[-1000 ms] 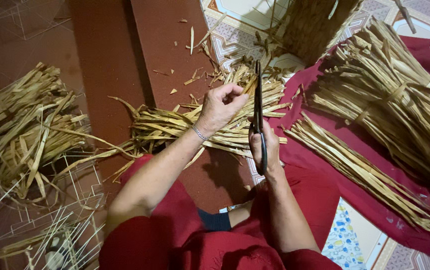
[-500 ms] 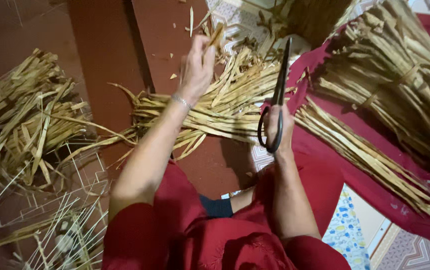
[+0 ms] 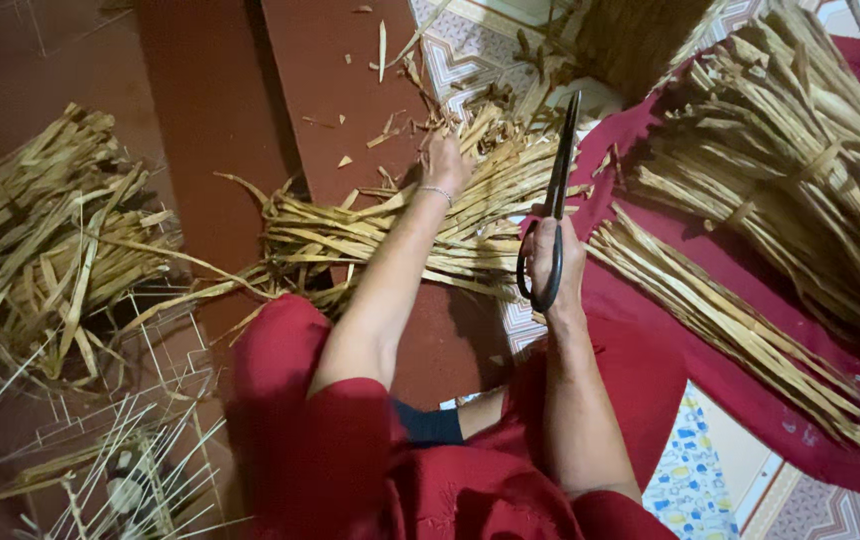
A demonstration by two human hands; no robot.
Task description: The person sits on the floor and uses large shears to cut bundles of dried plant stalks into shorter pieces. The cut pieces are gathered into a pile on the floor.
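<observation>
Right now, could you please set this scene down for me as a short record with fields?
Setting: a person in red clothes sits over a reddish floor
Left hand: left hand reaches into the middle pile of dry strips
Right hand: right hand grips black scissors, blades pointing away and closed
Left side: loose heap of strips
Right side: tied bundles lying on a red cloth
Scraps: small cut bits on the floor beyond the pile
</observation>
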